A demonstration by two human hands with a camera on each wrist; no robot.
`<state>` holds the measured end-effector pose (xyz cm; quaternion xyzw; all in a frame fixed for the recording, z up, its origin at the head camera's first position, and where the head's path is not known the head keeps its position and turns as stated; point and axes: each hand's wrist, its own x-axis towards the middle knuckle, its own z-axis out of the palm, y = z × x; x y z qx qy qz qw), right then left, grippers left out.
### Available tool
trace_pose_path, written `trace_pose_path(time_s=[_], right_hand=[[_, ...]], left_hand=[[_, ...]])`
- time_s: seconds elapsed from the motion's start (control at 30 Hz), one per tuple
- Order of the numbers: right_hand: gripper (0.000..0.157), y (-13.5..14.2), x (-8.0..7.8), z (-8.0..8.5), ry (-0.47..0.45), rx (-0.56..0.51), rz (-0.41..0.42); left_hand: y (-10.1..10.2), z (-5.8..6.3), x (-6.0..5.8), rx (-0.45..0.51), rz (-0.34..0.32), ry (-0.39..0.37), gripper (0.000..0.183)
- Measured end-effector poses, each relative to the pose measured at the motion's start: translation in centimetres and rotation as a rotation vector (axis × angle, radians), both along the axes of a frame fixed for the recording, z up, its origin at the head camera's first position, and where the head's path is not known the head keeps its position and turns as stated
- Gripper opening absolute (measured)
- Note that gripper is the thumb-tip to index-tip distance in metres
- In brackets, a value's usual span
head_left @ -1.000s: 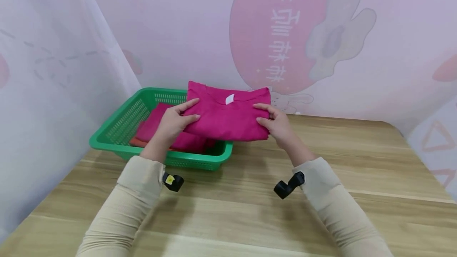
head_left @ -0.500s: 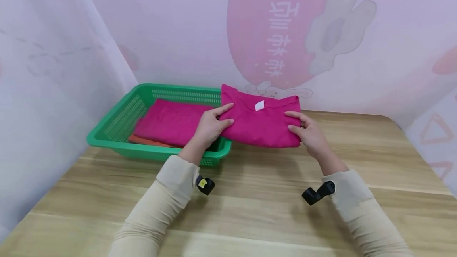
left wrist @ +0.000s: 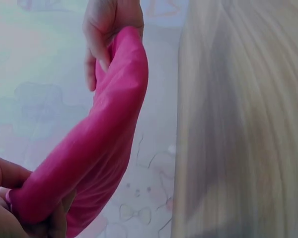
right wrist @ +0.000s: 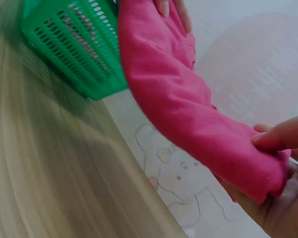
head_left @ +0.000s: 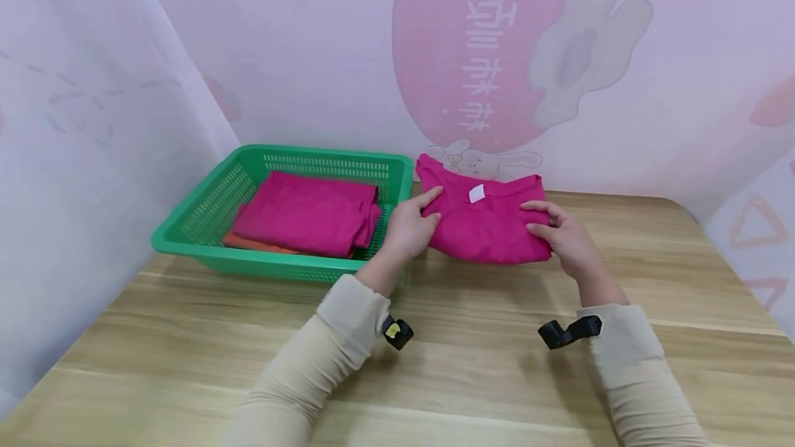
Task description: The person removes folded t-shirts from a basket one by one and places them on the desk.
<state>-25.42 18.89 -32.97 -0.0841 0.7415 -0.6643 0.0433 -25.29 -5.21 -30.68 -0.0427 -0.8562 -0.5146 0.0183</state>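
Both left hand [head_left: 406, 230] and right hand [head_left: 569, 243] pinch folded magenta fabric shirt [head_left: 484, 225] aloft. Likely carrying step; next move calls for level grip.

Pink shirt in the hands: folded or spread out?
Folded. The pink shirt makes a compact bundle between left hand and right hand, and both wrist views show a thick, rounded fold along its near edge.

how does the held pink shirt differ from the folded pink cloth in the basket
The held shirt is raised above the table; the folded cloth lies in the green basket. The held shirt shows a white tag at its neckline; no tag shows on the folded cloth. The held shirt tilts; the folded cloth lies nearly flat. Both are pink.
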Motion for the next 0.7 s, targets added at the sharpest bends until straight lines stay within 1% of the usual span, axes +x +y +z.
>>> trace_pose_path(time_s=[0.2,0.27,0.4,0.5,0.57,0.7], right_hand=[[0.025,1.2,-0.2,-0.7,-0.021,0.050,0.000],[0.025,1.6,-0.4,-1.0,-0.027,0.050,0.006],[0.025,2.3,-0.7,-1.7,-0.048,0.051,0.017],[0.025,2.9,-1.0,-2.2,-0.075,0.060,0.024],[0.025,3.1,-1.2,-2.4,-0.093,0.079,0.026],[0.028,3.4,-1.9,-2.9,-0.111,0.157,0.012]], left_hand=[[1.7,-0.8,-0.3,0.070,0.021,-0.040,0.043],[2.1,-1.2,-0.4,0.102,0.023,-0.077,0.044],[2.8,-2.3,-0.9,0.150,0.026,-0.121,0.043],[3.3,-3.3,-1.3,0.165,0.031,-0.129,0.043],[3.6,-3.8,-1.5,0.176,0.032,-0.140,0.043],[4.0,-4.4,-1.9,0.215,0.034,-0.174,0.045]])
